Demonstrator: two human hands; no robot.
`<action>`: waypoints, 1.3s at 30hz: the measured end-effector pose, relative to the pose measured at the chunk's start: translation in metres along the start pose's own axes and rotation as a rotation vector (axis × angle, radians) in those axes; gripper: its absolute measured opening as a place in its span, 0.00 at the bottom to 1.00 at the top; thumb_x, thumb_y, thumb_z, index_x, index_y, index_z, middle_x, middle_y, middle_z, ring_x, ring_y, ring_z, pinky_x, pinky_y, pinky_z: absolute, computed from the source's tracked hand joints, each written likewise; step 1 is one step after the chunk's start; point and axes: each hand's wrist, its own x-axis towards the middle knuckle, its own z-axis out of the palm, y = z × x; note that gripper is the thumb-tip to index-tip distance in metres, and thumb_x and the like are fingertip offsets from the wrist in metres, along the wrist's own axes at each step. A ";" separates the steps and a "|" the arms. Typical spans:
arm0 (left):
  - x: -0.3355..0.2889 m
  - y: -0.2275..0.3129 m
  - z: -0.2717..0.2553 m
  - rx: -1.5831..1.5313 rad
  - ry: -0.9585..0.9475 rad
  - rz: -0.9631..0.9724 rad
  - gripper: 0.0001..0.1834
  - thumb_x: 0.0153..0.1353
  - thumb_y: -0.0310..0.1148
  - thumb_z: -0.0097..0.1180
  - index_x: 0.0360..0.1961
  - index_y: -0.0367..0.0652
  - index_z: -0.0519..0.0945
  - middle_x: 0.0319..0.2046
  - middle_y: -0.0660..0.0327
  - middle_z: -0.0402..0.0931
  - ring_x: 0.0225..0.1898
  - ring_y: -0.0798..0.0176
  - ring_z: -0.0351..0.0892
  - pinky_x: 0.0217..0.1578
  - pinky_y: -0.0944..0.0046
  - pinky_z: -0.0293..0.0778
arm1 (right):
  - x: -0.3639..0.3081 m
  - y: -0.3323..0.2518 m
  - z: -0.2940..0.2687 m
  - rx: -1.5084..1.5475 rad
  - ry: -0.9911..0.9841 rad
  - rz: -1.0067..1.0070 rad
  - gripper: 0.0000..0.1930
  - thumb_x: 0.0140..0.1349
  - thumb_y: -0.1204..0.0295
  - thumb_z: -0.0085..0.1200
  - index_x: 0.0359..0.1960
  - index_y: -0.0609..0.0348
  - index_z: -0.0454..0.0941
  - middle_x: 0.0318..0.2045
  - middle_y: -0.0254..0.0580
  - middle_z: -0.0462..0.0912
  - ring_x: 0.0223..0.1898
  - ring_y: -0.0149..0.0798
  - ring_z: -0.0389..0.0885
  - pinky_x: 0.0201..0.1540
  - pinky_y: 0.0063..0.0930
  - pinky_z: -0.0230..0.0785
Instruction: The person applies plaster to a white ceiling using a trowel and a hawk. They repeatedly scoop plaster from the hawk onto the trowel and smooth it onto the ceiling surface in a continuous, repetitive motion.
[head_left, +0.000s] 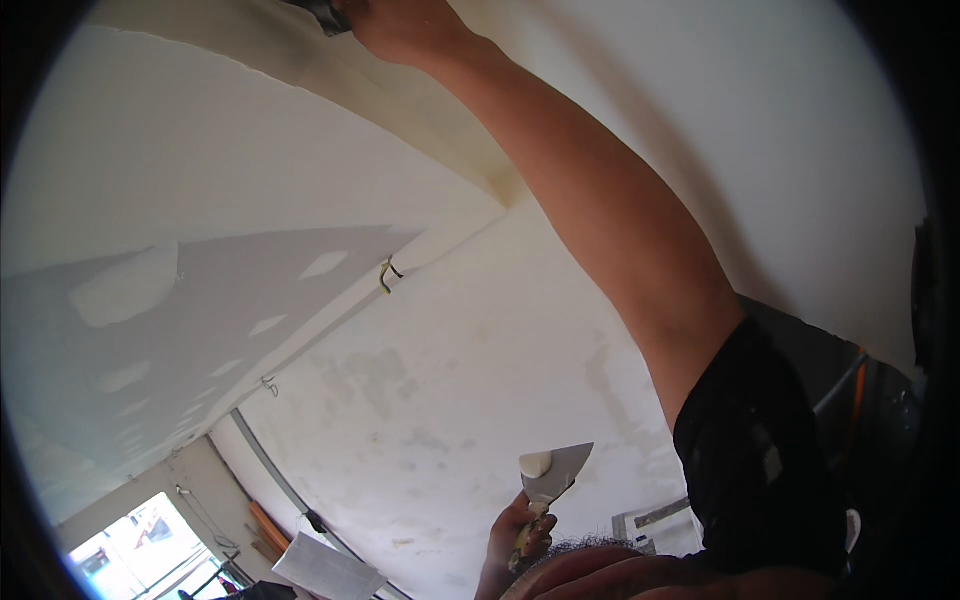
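Head view: the right hand (pixel 395 28) was raised to the upper edge, its fingers closed on a dark tool (pixel 326 18), cropped there and too little shown to identify. At lower centre, the left hand (pixel 508 530) was clamped around the handle of a putty knife (pixel 566 474), blade upward, bearing a pale lump of filler (pixel 536 465). Behind it stood a patchy white wall (pixel 480 340); wires (pixel 387 276) protruded near the grey, white-patched ceiling (pixel 230 275).
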 end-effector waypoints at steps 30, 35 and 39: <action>0.002 -0.003 -0.002 -0.039 0.021 0.062 0.38 0.62 0.27 0.44 0.75 0.43 0.53 0.34 0.48 0.72 0.16 0.67 0.60 0.11 0.70 0.66 | -0.006 0.023 0.024 0.025 0.079 -0.043 0.15 0.75 0.71 0.45 0.59 0.58 0.71 0.41 0.61 0.85 0.42 0.59 0.86 0.45 0.53 0.75; 0.002 -0.002 -0.011 -0.070 0.036 0.046 0.40 0.65 0.27 0.45 0.78 0.47 0.46 0.33 0.48 0.72 0.16 0.66 0.63 0.14 0.69 0.67 | -0.006 0.029 0.024 0.009 0.088 -0.052 0.14 0.75 0.71 0.45 0.59 0.58 0.71 0.40 0.60 0.85 0.41 0.59 0.86 0.44 0.52 0.75; 0.001 -0.003 -0.018 -0.083 -0.017 0.055 0.42 0.67 0.28 0.45 0.79 0.49 0.43 0.35 0.46 0.73 0.18 0.65 0.66 0.16 0.69 0.68 | -0.004 0.027 0.030 0.008 0.079 -0.061 0.14 0.75 0.71 0.45 0.59 0.59 0.71 0.40 0.59 0.85 0.40 0.58 0.86 0.43 0.52 0.76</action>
